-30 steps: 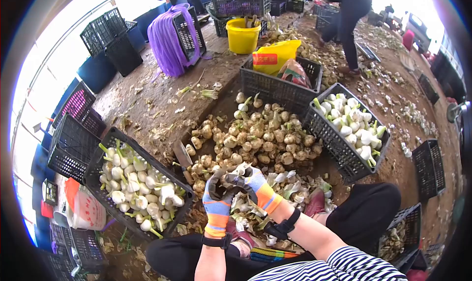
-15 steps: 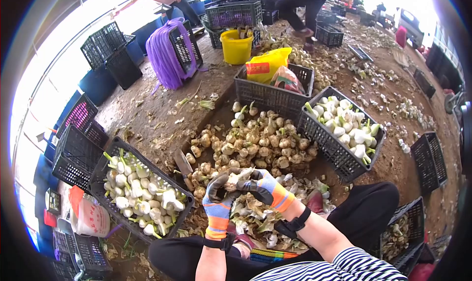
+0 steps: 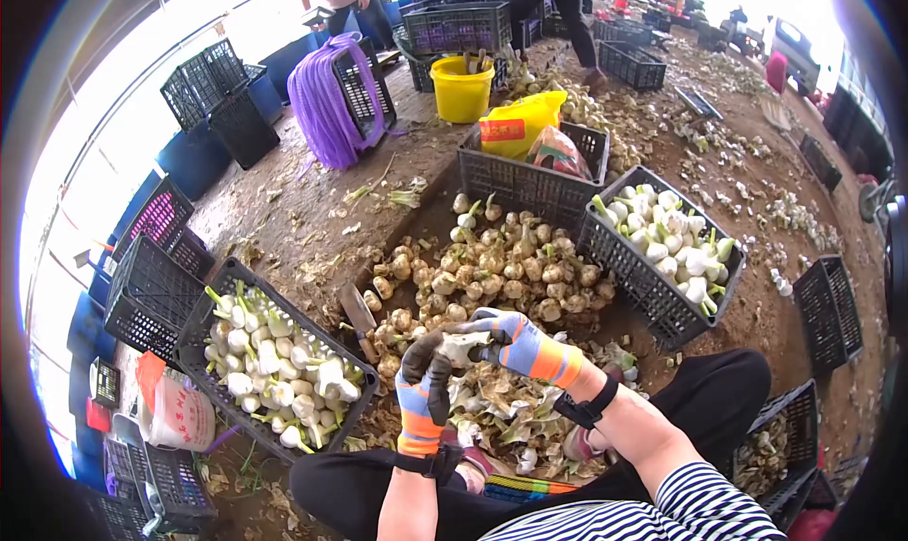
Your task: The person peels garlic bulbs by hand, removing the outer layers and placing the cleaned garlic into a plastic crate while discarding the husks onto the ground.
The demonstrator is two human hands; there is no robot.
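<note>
Both my hands wear orange and blue gloves with dark fingers. My left hand is curled round one side of a garlic bulb, and my right hand pinches its other side. Beyond them lies a pile of brownish unpeeled bulbs. Loose peeled skins are heaped below my hands. Cleaned white bulbs with green stems fill a black crate on the left and another on the right.
A black crate holds a yellow bag. Behind it stand a yellow bucket and purple netting. A flat blade stands beside the pile. Two people are at the back.
My right hand has moved up and slightly right, its fingers stretched further over the bulb, which now shows whiter. The person at the back has stepped left, and the other stands more upright.
</note>
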